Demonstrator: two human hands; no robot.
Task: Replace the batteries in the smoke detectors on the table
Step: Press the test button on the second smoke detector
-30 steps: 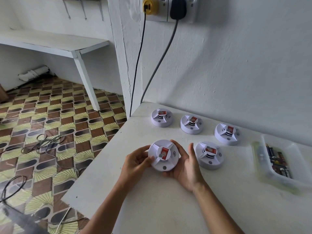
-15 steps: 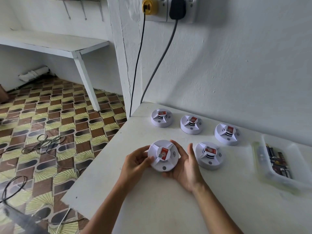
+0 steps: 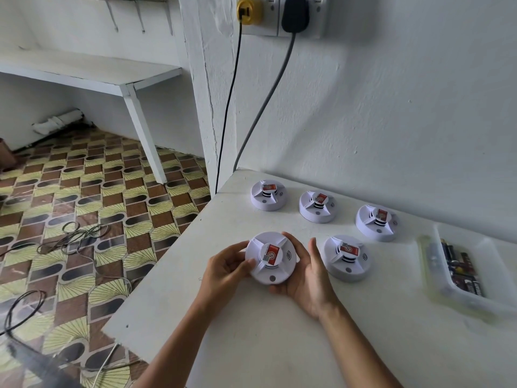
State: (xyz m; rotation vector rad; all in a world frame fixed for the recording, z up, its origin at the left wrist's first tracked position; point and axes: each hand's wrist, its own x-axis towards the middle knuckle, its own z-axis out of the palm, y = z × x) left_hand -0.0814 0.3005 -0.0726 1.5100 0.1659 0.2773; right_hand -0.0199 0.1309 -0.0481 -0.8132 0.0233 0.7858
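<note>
A round white smoke detector (image 3: 275, 271) with a red label on its raised centre is held between both hands just above the white table (image 3: 279, 345). My left hand (image 3: 223, 270) grips its left rim with curled fingers. My right hand (image 3: 310, 281) cups its right side and underside, thumb raised. A second detector (image 3: 347, 259) lies just right of my right hand. Three more detectors lie along the wall: left (image 3: 268, 195), middle (image 3: 317, 206) and right (image 3: 376, 223).
A clear plastic tray (image 3: 475, 298) holding dark batteries sits at the table's right. Two cables hang from wall sockets (image 3: 279, 15) down behind the table's far left corner. The table's left edge drops to a patterned floor strewn with loose wires (image 3: 72, 233).
</note>
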